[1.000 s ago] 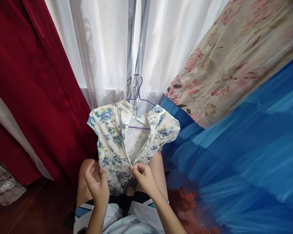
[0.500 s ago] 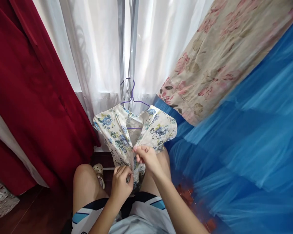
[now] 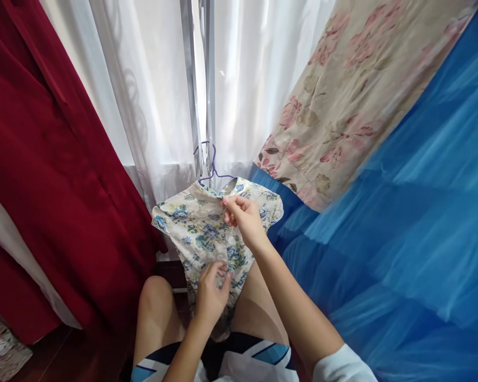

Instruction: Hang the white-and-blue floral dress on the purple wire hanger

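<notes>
Garment: a small floral blouse (image 3: pixel 207 233), white with blue flowers, hangs on a purple wire hanger (image 3: pixel 213 170) hooked at the metal window frame (image 3: pixel 195 95), in front of the white sheer curtain (image 3: pixel 143 106).
Right hand (image 3: pixel 242 217): raised to the neckline, its grip pinched shut on the blouse's front edge just under the collar.
Left hand (image 3: pixel 211 292): lower down, fingers closed on the fabric near the hem, drawing it taut above the bare knees.
Step in hand: it looks like the front opening is being closed or straightened from the top.
Doing it well: keep the lower pull gentle and straight down, so the two front edges lie flat against each other; work the top fastening with fingertips only, without dragging the collar sideways.
Risk: a hard tug could tip the thin hanger or slide a shoulder off it.
Around: red curtain (image 3: pixel 43 159) to the left, pink-flowered cloth (image 3: pixel 342 95) and blue tulle (image 3: pixel 402 239) to the right, all apart from the blouse.
</notes>
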{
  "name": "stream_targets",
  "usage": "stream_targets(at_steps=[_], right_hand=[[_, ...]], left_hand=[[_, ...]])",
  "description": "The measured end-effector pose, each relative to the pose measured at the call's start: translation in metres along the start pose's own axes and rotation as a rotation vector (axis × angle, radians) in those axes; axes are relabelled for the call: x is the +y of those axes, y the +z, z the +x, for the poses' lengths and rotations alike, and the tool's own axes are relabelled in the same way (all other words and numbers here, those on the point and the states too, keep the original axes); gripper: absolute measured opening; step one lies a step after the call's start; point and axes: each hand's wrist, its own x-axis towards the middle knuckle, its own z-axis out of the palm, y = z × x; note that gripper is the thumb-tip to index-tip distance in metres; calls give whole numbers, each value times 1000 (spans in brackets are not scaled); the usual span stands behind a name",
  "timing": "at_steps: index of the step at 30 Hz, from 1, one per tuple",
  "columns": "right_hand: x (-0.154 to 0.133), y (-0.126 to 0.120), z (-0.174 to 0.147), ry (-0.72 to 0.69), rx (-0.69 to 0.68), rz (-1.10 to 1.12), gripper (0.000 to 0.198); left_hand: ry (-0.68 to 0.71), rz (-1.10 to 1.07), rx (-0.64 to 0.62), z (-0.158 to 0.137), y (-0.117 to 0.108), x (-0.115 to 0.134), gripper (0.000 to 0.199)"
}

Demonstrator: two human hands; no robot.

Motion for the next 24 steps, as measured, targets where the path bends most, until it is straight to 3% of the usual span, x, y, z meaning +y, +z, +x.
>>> stream_targets(at_steps=[3,5,9,12,16,20,24], right_hand=[[5,-4,-6,7,-8,-16,33],[5,-6,-8,-12,-33,-25,34],[9,-8,-6,-43,-93,-34,34],[21,-4,2,-79,-66,-47,33],[40,-3,13,-118,-23,-196,32],[50,-18,7,-79,-87,-340,32],[54,-37,-9,33,-144,-288,38]], left_hand=[[171,-65,182,53,-38,30,34],[280,-70,160,94,-60,53,44],[444,122,33,151,-78,77,21],[495,166,106,161,-78,81,18],[381,53,369,167,-88,71,19],[266,-169,663,192,-119,32,20],[-82,-614,804,206,-143,-23,13]])
